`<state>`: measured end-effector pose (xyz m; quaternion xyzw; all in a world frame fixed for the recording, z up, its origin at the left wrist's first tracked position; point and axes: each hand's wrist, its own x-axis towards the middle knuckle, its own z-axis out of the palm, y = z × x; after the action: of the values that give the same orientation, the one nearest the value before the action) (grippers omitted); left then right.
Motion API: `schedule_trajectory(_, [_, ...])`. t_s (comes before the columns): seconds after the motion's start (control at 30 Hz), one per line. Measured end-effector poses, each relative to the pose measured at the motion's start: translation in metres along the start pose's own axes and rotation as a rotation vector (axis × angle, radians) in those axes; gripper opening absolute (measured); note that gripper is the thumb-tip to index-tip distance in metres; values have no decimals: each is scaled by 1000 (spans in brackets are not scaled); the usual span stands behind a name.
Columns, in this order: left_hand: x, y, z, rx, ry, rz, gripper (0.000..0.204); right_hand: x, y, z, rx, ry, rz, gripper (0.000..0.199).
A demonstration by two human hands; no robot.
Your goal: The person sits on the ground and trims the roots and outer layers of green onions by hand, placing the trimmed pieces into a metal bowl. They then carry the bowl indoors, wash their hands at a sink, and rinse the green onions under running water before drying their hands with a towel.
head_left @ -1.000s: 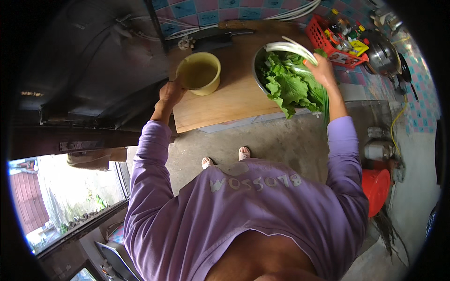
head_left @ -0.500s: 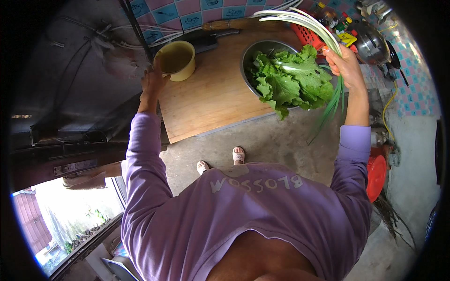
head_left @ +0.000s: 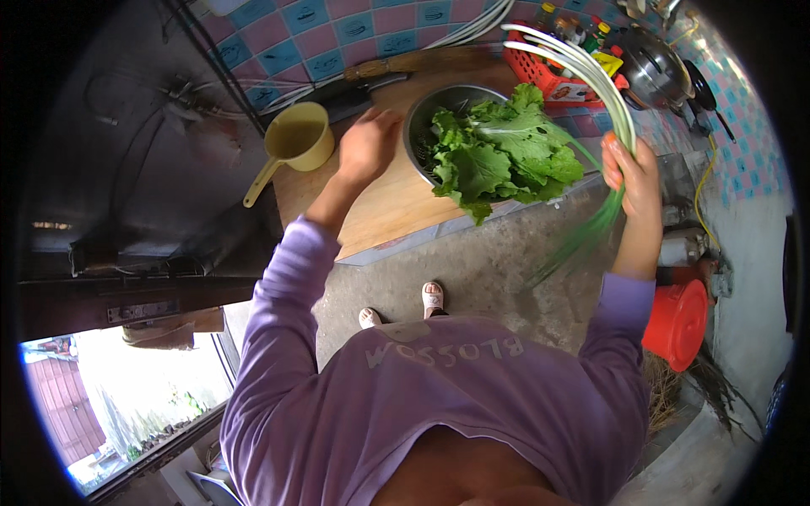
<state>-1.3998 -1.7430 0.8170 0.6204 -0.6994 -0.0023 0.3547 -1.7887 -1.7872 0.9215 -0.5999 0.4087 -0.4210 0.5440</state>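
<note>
On the right, my right hand (head_left: 633, 181) is closed around a bunch of scallions (head_left: 601, 78). Their long white stems arch up and left, and the green tops (head_left: 582, 240) hang below the fist over the floor. My left hand (head_left: 368, 148) is above the wooden board (head_left: 396, 202), just left of the metal bowl (head_left: 413, 135); its fingers are mostly hidden behind its back, and no held thing shows. Leafy greens (head_left: 506, 152) fill the bowl and spill over its near rim. A yellow dipper (head_left: 299, 137) stands left of that hand, its handle pointing toward me.
Behind the hand lies a dark cleaver (head_left: 348, 103), near a straw brush (head_left: 413, 61) by the tiled wall. A red basket (head_left: 548, 84) of bottles stands at the back right, beside a metal pot (head_left: 650, 67). A red bucket (head_left: 677, 325) is on the lower right.
My left hand has left the yellow dipper and moved right toward the bowl. The dipper's handle now shows. My right hand with the scallions has dropped lower, and their green tops swing.
</note>
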Motion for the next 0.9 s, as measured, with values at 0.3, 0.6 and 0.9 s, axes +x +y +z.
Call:
schedule_trajectory(0.3, [115,-9,199,401,-816,-101,36,-72,32,-64,453,183,-281,13])
schedule_trajectory(0.6, [141,-44,265,427,-866,-49,32,1,42,-36,543,102,-277,14])
schedule_trajectory(0.9, [41,22,-43,-740,-160,-230,22,-31,49,-14,373,-13,-135,13])
